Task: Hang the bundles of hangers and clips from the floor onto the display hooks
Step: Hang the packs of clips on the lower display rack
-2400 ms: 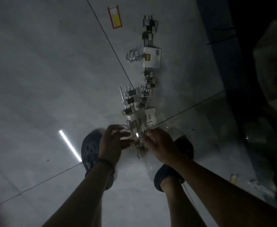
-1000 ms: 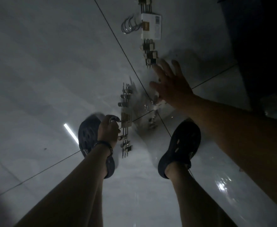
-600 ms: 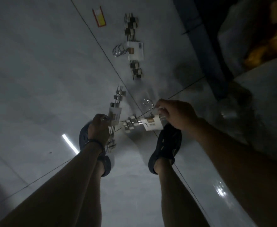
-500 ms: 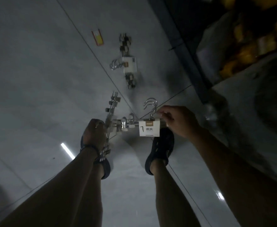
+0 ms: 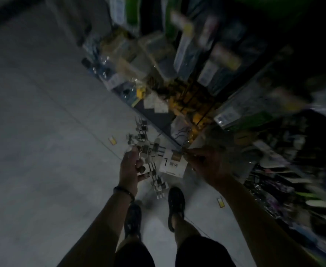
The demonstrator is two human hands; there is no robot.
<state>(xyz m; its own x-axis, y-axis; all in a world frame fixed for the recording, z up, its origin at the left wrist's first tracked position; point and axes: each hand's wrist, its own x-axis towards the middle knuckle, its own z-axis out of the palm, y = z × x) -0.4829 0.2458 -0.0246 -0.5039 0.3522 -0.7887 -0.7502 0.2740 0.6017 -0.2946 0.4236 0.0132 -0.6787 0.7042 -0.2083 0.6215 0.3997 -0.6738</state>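
Both hands are busy here. Left hand [image 5: 131, 168] is gripping a bundle of clip hangers [image 5: 143, 140] just left of the white label card [image 5: 172, 164], fingers curled round the wires. Right hand [image 5: 206, 164] is pinching the second bundle [image 5: 156, 147] at the card's upper right edge. Both bundles are hanging clear of the tiled floor [image 5: 43, 132]. Shelves [image 5: 206, 78] beyond the card are blurring out.

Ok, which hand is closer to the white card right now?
Right. The right hand pinches at the white card's upper right corner; the left hand is off to the card's left, holding a clip bundle.
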